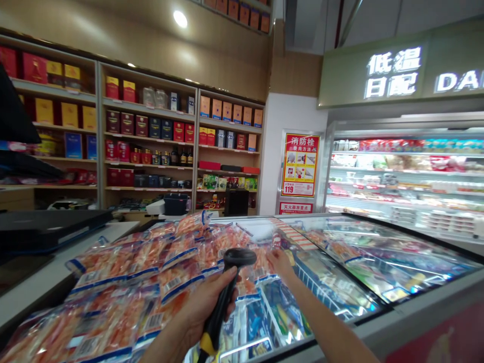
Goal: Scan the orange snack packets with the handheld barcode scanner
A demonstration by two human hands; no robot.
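My left hand is wrapped around the handle of a black barcode scanner with yellow trim, its head pointing up and away from me. My right hand reaches forward over the freezer, its fingers bent at the edge of a clear bag of pinkish-orange food. The fingertips look pinched on that bag, though they are slightly blurred. To the left lies a wide heap of similar bags with blue edges and barcode labels. Under the glass between my arms are blue packages beside a wire divider.
The chest freezer's glass lid stretches to the right. A grey counter with a black flat device runs along the left. Shelves of boxed goods stand behind; a lit refrigerated display stands at the right.
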